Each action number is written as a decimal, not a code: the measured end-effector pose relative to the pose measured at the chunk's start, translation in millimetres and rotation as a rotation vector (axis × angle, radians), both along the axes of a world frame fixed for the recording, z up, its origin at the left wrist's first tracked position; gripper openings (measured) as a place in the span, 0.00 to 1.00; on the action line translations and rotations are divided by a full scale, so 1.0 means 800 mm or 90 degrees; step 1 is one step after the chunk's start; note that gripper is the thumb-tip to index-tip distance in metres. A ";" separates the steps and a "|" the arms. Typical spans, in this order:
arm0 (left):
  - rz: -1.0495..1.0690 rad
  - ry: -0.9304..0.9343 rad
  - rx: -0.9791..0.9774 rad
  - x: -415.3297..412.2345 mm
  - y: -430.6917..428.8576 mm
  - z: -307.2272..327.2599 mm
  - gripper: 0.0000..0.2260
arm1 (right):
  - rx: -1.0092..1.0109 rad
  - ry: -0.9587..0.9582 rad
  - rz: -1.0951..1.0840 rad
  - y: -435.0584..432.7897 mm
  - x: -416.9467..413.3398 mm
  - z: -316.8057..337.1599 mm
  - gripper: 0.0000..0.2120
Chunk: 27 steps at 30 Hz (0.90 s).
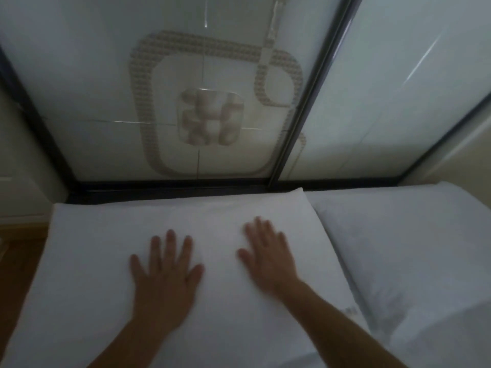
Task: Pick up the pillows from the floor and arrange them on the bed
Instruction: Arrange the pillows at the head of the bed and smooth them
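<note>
A white pillow (106, 251) lies flat at the head of the bed, on the left side. My left hand (166, 277) rests palm down on its middle, fingers spread. My right hand (268, 258) also lies flat on the same pillow, a little further right and slightly blurred. A second white pillow (403, 243) lies beside the first on the right, touching it along one edge. Neither hand grips anything.
A glossy white headboard panel (106, 88) with a beige looped pattern and a dark frame (164, 185) rises right behind the pillows. A wooden floor (16, 258) shows at the left edge. White bedding (451, 335) continues at the lower right.
</note>
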<state>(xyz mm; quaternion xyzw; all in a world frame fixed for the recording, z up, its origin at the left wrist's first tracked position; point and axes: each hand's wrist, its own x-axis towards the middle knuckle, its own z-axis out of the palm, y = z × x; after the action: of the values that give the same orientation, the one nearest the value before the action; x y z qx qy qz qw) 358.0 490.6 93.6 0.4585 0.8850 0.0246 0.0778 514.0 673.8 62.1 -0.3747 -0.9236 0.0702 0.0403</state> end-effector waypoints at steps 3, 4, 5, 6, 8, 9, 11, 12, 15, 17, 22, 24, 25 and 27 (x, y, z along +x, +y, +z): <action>-0.032 -0.012 -0.028 0.017 -0.008 -0.016 0.37 | -0.016 -0.035 0.017 -0.015 0.020 -0.012 0.30; -0.006 0.009 -0.037 0.005 -0.020 -0.026 0.36 | -0.022 -0.047 -0.026 -0.003 0.038 -0.010 0.31; 0.031 0.026 -0.047 -0.013 -0.035 -0.036 0.35 | -0.029 -0.062 -0.072 0.010 0.057 -0.007 0.32; 0.071 0.041 -0.056 -0.030 -0.052 -0.042 0.36 | -0.039 -0.083 -0.112 0.021 0.074 -0.004 0.33; 0.141 0.014 -0.086 -0.052 -0.078 -0.035 0.38 | -0.071 -0.114 -0.170 0.034 0.093 0.005 0.33; 0.165 -0.010 -0.103 -0.053 -0.085 -0.026 0.38 | -0.078 -0.111 -0.187 0.034 0.094 0.009 0.33; 0.148 -0.014 -0.083 -0.036 -0.084 -0.010 0.35 | -0.063 -0.063 -0.173 0.020 0.077 0.012 0.33; 0.110 0.000 -0.070 -0.020 -0.079 -0.004 0.34 | -0.056 -0.028 -0.133 0.007 0.061 0.013 0.33; -0.009 0.004 -0.080 0.021 -0.067 -0.001 0.43 | -0.030 -0.003 0.049 -0.039 0.024 0.009 0.34; 0.010 -0.015 -0.082 0.013 -0.080 -0.005 0.45 | -0.038 -0.023 0.040 -0.038 0.028 0.008 0.35; 0.361 -0.179 -0.037 -0.058 -0.120 -0.004 0.53 | -0.198 0.010 -0.328 0.031 0.078 0.031 0.52; 0.467 -0.265 0.021 -0.076 -0.118 0.000 0.60 | -0.259 0.038 -0.374 0.040 0.079 0.036 0.58; 0.485 -0.286 0.037 -0.081 -0.116 0.000 0.62 | -0.271 0.044 -0.380 0.041 0.075 0.036 0.59; 0.477 -0.260 0.045 -0.083 -0.114 0.001 0.61 | -0.253 0.018 -0.366 0.044 0.066 0.036 0.56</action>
<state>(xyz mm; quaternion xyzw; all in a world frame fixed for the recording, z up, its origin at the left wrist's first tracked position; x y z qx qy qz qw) 291.8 399.7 94.2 0.0938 0.9553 0.1721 0.2212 567.0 708.9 90.5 -0.6189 -0.7480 0.2397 -0.0021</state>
